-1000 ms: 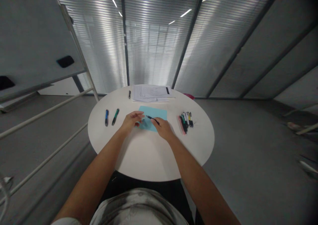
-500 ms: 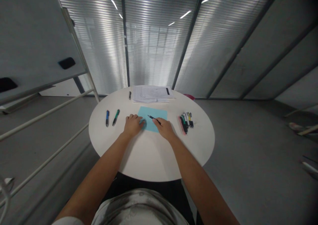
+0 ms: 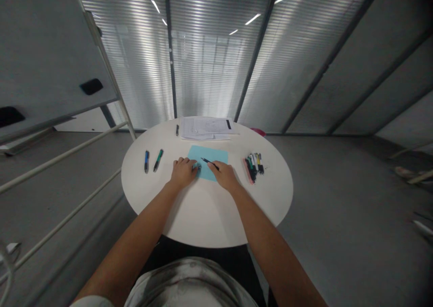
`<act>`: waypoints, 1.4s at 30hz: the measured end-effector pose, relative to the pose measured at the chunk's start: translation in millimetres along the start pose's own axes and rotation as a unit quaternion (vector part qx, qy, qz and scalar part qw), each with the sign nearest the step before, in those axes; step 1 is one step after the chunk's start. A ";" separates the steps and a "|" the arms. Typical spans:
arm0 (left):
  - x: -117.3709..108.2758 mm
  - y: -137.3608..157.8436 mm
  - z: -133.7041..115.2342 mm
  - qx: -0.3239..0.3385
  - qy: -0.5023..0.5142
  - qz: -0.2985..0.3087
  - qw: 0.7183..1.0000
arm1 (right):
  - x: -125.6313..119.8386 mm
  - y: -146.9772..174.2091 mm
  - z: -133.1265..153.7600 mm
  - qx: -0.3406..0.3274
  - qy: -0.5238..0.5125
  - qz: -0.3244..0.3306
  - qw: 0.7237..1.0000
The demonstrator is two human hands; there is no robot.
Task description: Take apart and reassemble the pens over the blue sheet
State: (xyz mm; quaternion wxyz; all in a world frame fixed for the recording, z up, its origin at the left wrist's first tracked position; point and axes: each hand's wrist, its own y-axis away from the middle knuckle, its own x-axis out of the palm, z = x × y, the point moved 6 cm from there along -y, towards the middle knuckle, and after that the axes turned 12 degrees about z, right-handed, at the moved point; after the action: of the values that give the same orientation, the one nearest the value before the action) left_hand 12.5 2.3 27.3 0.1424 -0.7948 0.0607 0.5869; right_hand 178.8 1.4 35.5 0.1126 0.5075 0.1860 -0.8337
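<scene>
1. Head view, centre of frame: right hand [image 3: 223, 175] closed on dark pen [image 3: 211, 164], tip toward upper left, above light-blue sheet [image 3: 214, 153].
2. Head view, just left of centre: left hand [image 3: 183, 173] at sheet's left edge, fingers curled; cannot tell what, if anything, they grip.
3. Head view, left of hands: blue pen [image 3: 146, 161], green pen [image 3: 158, 160]; right: pen cluster [image 3: 254, 166].

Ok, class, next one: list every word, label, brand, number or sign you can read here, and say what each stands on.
None can be read.
Stacked papers: faint print, too small to read.
Pen in the right hand: no lettering legible.
Pens at the right: too small to read any label.
Light-blue sheet: no writing discernible.
Shirt: blurred marks, unreadable.
</scene>
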 end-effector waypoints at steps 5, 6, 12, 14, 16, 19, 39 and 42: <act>2.2 -1.8 -10.7 0.028 -0.032 0.027 0.999 | -0.9 0.3 0.3 0.012 -0.002 0.007 1.000; 2.8 -2.1 -12.0 0.036 -0.031 0.029 0.998 | -1.2 0.4 0.5 0.014 -0.001 0.008 1.000; 5.7 -5.7 1.5 0.045 0.094 0.008 0.995 | -1.6 0.4 0.4 0.014 0.005 0.009 1.000; 6.5 -8.4 11.5 0.045 0.202 -0.004 0.978 | -1.6 0.5 -0.3 0.013 0.004 0.009 1.000; 5.9 -11.0 23.0 0.031 0.322 -0.035 0.945 | -1.4 0.4 -1.0 0.012 0.000 0.009 1.000; 6.3 -13.3 34.3 0.003 0.451 -0.073 0.890 | -0.3 0.0 -2.5 0.016 0.001 0.013 1.000; 13.3 -11.8 24.9 -0.011 0.658 0.010 0.753 | 0.6 0.9 3.1 -0.012 0.003 0.023 1.000; 12.3 -11.2 22.7 -0.014 0.657 0.020 0.753 | 0.6 1.2 3.7 -0.017 0.004 0.022 1.000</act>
State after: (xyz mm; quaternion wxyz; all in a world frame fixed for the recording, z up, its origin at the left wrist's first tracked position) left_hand -1.6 20.6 11.1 0.0449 -0.9851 0.1471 -0.0767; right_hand 176.0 -1.2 36.2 0.1387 0.5125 0.1890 -0.8261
